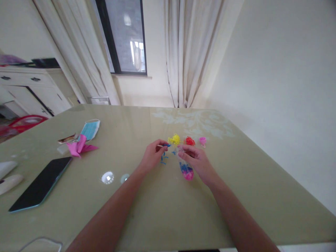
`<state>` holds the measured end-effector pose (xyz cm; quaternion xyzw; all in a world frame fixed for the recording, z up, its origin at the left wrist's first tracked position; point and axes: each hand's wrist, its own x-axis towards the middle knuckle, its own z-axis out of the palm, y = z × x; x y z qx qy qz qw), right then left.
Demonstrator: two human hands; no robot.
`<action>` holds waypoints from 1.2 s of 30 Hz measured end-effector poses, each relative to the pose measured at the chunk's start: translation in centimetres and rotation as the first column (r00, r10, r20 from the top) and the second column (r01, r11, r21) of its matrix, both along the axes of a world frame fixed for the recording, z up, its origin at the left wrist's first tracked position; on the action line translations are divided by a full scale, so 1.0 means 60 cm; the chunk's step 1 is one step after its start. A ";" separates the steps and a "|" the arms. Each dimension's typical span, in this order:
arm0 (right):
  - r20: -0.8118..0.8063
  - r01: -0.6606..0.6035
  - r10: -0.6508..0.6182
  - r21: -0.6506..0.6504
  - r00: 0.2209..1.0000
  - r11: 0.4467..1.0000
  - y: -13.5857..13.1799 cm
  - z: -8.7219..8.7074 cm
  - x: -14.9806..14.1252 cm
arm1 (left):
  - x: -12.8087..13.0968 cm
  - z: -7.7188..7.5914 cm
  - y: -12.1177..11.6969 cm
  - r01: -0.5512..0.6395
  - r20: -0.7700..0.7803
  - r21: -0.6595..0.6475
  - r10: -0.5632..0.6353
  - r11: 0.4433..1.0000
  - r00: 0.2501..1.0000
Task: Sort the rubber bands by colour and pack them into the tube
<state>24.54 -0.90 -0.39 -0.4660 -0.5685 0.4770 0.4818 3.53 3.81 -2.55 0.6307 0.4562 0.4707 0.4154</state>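
Observation:
My left hand (154, 151) pinches some short blue strands (166, 145) above the table, with several loose blue pieces (163, 159) just below it. Wrapped round the upper part of a small clear bottle (183, 163) is my right hand (193, 156). The bottle is tilted, its bottom towards me, with pink strands in the base and blue ones above. Another blue bit (173, 152) shows between the hands near the bottle's mouth. Beyond the hands lie a heap of yellow strands (174, 139), a heap of red strands (189, 141) and a small pink cap (202, 140).
On the table's left side are a dark tablet (42, 183), a pink folded-paper shape (81, 147), a blue face mask (90, 130) and white objects (10, 183) at the edge. A white wall (283, 87) borders the right. Curtains (193, 45) hang behind the table.

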 end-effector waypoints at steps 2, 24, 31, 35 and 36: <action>0.014 -0.010 0.010 -0.004 1.000 1.000 0.000 -0.002 0.000 | -0.002 0.004 -0.001 0.019 0.055 -0.027 -0.017 0.999 0.998; 0.158 -0.060 0.036 0.155 0.987 0.986 -0.002 -0.007 -0.012 | -0.025 0.044 -0.044 0.304 -0.401 0.645 -0.029 0.701 0.916; 0.127 -0.064 0.042 0.168 0.991 0.984 -0.001 -0.008 -0.012 | -0.024 0.046 -0.047 0.280 -0.337 0.623 -0.072 0.730 0.939; 0.134 -0.030 0.008 0.165 0.991 0.986 0.001 -0.010 -0.012 | -0.022 0.049 -0.049 0.288 -0.356 0.619 -0.065 0.730 0.932; 0.135 -0.031 0.009 0.167 0.991 0.985 0.000 -0.010 -0.012 | -0.022 0.049 -0.049 0.289 -0.359 0.620 -0.065 0.730 0.931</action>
